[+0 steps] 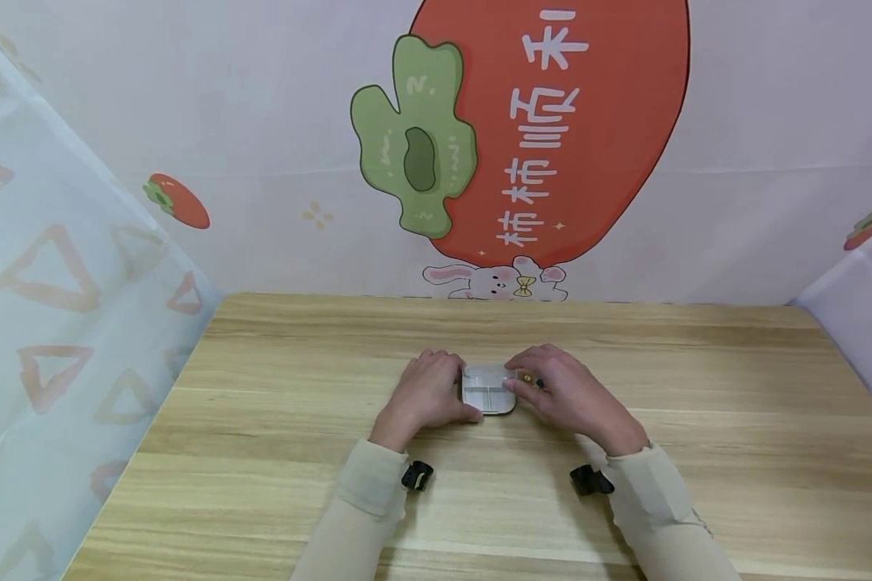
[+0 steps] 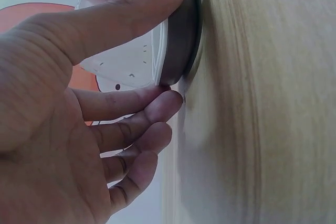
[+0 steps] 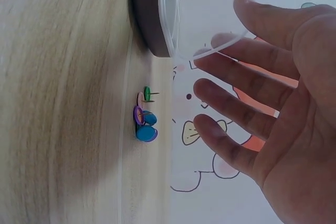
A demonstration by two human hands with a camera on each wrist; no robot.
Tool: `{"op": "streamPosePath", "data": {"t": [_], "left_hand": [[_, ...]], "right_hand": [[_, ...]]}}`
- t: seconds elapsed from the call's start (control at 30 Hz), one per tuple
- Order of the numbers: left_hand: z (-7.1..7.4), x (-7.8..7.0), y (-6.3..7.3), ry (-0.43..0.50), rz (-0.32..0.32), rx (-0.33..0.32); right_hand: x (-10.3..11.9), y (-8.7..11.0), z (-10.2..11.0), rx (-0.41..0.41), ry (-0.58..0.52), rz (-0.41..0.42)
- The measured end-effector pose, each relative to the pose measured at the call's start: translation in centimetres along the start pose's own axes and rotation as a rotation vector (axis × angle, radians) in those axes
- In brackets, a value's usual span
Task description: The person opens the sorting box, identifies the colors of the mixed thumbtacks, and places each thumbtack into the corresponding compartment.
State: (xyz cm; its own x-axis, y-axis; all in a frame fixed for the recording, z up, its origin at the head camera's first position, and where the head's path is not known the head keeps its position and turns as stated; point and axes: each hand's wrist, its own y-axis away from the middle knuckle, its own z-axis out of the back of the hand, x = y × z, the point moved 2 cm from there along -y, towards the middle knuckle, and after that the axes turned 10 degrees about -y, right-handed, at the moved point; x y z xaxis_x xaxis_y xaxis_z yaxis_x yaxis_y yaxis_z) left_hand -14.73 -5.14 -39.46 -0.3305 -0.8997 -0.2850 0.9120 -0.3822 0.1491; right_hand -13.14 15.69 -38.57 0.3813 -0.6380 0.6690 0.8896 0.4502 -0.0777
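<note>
A small divided storage box [image 1: 489, 400] with a dark base [image 2: 181, 30] and pale compartments sits on the table between both hands. My left hand [image 1: 429, 393] grips its left side, thumb along the front wall and forefinger at the far corner. The clear lid [image 3: 207, 11] stands raised from the box. My right hand [image 1: 567, 394] pinches the lid's edge between thumb and fingertips, its other fingers loosely spread. Right of the box lie several coloured thumbtacks [image 3: 146, 132], blue, purple, pink and green; in the head view the right hand partly hides them.
The wooden table [image 1: 262, 484] runs back to a printed cloth [image 1: 276, 97] with a large red persimmon on it. More cloth hangs at the left and right sides. A black wrist strap part [image 1: 417, 476] shows by the left cuff, another [image 1: 590, 480] by the right.
</note>
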Motion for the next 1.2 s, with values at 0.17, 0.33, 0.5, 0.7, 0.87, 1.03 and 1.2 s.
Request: {"op": "streamPosePath", "data": {"t": [0.17, 0.33, 0.5, 0.7, 0.87, 1.03, 1.2], "left_hand": [[-0.01, -0.02, -0.01, 0.001, 0.009, 0.008], [0.03, -0.05, 0.04, 0.008, 0.017, 0.016], [0.12, -0.07, 0.10, 0.004, 0.015, 0.015], [0.10, 0.02, 0.08, 0.002, 0.012, 0.011], [0.04, 0.09, 0.04, 0.007, 0.012, 0.006], [0.05, 0.09, 0.00, 0.010, 0.013, -0.004], [0.04, 0.09, -0.03, 0.007, 0.019, -0.009]], "right_hand": [[-0.06, 0.02, -0.05, -0.019, -0.004, -0.005], [-0.19, 0.04, 0.06, -0.038, 0.002, 0.017], [-0.26, 0.03, 0.20, -0.052, 0.005, 0.035], [-0.28, 0.00, 0.17, -0.053, 0.004, 0.040], [-0.30, -0.02, 0.03, -0.069, -0.012, 0.028], [-0.36, -0.17, -0.17, -0.093, -0.043, -0.007], [-0.47, -0.25, -0.38, -0.113, -0.082, -0.052]]}}
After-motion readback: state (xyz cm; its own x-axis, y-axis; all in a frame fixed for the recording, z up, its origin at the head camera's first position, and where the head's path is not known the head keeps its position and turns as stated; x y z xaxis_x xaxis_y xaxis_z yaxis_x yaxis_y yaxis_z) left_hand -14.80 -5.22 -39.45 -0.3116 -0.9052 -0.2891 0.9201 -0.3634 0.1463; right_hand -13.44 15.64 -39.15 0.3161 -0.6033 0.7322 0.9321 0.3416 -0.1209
